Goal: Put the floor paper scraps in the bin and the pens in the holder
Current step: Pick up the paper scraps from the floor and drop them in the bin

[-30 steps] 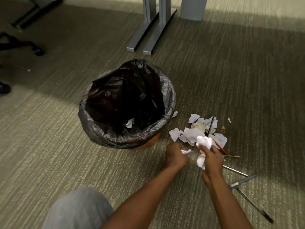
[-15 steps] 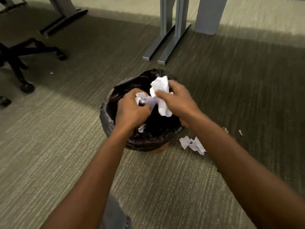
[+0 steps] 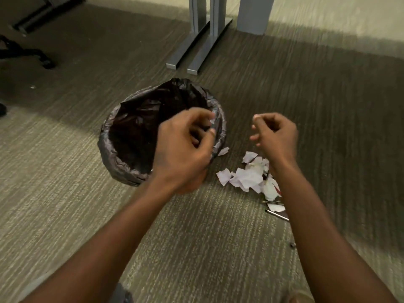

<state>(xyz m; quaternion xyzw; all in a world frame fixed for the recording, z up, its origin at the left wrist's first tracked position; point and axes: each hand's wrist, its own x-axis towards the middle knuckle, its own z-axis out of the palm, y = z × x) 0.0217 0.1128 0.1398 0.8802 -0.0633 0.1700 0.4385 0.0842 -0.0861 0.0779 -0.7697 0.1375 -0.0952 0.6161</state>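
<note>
A round bin (image 3: 122, 154) lined with a black bag stands on the carpet. My left hand (image 3: 183, 147) hovers over the bin's right rim, fingers loosely curled, holding nothing. To the right of the bin, my right hand (image 3: 275, 136) is also empty, with its fingers apart. A heap of white paper scraps (image 3: 247, 176) lies on the floor beside the bin, below my right hand. One small scrap (image 3: 224, 151) rests against the bin's side. Pens (image 3: 276, 214) lie just beyond the heap, partly hidden by my right forearm. No pen holder is in view.
Grey metal desk legs (image 3: 196, 47) stand behind the bin, with a grey panel (image 3: 254, 14) beside them. A black chair base with castors (image 3: 26, 53) sits at the far left. Striped carpet stretches all around.
Both hands carried crumpled paper from the floor heap up over the bin, and now both are empty. My right hand has drawn back to the right of the bin.
</note>
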